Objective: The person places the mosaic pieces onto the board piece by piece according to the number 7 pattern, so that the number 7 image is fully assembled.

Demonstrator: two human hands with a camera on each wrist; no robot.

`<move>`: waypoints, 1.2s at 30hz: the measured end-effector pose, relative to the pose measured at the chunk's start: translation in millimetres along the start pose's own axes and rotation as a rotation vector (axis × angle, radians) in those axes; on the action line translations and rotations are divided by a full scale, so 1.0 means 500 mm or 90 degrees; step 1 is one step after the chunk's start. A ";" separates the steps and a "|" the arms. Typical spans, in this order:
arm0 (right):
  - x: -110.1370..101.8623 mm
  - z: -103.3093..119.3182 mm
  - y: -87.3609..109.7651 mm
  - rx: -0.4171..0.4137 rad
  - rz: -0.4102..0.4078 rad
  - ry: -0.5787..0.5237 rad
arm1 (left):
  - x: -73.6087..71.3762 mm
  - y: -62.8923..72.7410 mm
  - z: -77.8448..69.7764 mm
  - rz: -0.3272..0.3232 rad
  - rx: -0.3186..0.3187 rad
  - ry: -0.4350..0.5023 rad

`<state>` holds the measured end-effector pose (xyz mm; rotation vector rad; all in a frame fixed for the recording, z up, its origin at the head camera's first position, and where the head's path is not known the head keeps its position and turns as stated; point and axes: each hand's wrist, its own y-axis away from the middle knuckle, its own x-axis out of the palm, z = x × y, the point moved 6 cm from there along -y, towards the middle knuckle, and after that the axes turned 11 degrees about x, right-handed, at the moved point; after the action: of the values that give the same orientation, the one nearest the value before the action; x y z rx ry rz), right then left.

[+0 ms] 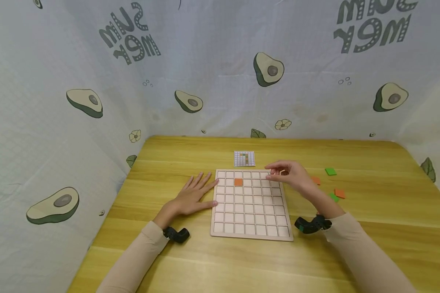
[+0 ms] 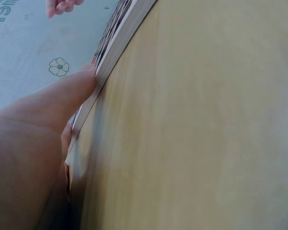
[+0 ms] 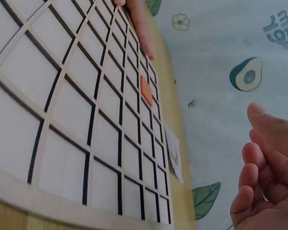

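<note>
In the head view a square white grid board [image 1: 250, 202] lies on the table, with one orange square tile [image 1: 238, 182] in a cell of its second row. My left hand [image 1: 192, 197] rests with fingers spread beside the board's left edge; its thumb touches that edge, as the left wrist view also shows. My right hand [image 1: 287, 173] hovers over the board's far right corner. Its fingers are loosely bent, with thumb and index finger apart. The right wrist view shows this hand [image 3: 271, 167] with no tile visible in it.
A small printed card [image 1: 244, 158] with a coloured grid pattern lies beyond the board. To the right are loose tiles: a green tile [image 1: 330, 171], an orange tile [image 1: 339, 193], and two more partly hidden by the right arm. A patterned curtain [image 1: 220, 81] hangs behind the wooden table [image 1: 190, 260].
</note>
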<state>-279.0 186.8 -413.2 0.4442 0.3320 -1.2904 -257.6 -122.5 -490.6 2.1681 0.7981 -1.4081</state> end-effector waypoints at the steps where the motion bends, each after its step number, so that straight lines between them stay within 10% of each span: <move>1: -0.007 -0.003 0.004 0.001 -0.002 -0.002 | 0.001 0.000 0.001 0.002 -0.001 0.000; 36: -0.175 -0.182 0.128 0.074 -0.090 0.043 | 0.001 0.003 -0.002 -0.010 0.012 0.013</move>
<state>-238.1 319.1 -442.3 0.5726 0.3509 -1.4402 -255.9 -122.9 -490.7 2.1976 0.8135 -1.4081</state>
